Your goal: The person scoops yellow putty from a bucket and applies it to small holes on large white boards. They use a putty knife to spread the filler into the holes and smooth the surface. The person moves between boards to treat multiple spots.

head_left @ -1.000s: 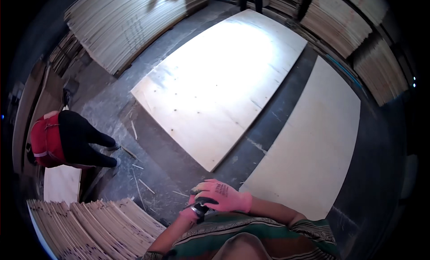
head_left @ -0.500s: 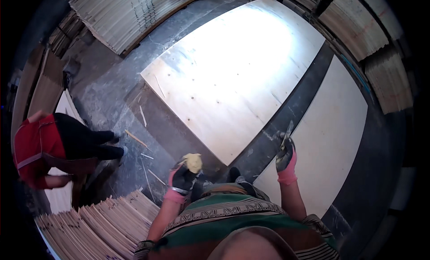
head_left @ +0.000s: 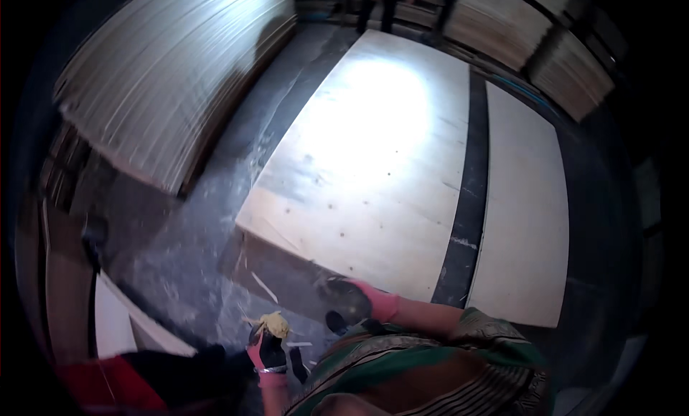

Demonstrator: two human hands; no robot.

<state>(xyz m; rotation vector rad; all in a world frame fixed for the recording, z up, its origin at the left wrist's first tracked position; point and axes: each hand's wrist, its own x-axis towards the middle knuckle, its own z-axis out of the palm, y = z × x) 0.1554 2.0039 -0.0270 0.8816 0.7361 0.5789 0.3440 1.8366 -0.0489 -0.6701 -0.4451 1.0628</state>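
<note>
A lump of pale yellow putty sits in my left hand, which is closed around its underside in a dark-palmed pink glove. My right hand, gloved the same way, reaches across my front to the near edge of the large plywood sheet. Its fingers are curled and blurred; they hold a thin putty knife, clearer in the earlier frame, with its blade now hard to make out. Dark knots or spots dot the sheet's pale face, and bright light washes out its far half.
Right of the large sheet lies a narrower board. A tall veneer stack stands at far left. Wood slivers litter the floor. A co-worker in red is close at lower left; another person stands beyond the sheet.
My right hand has swung left from over the narrow board to the large sheet's near edge. My left hand, still holding the putty, sits lower. The view has turned, and the red-clad co-worker appears closer.
</note>
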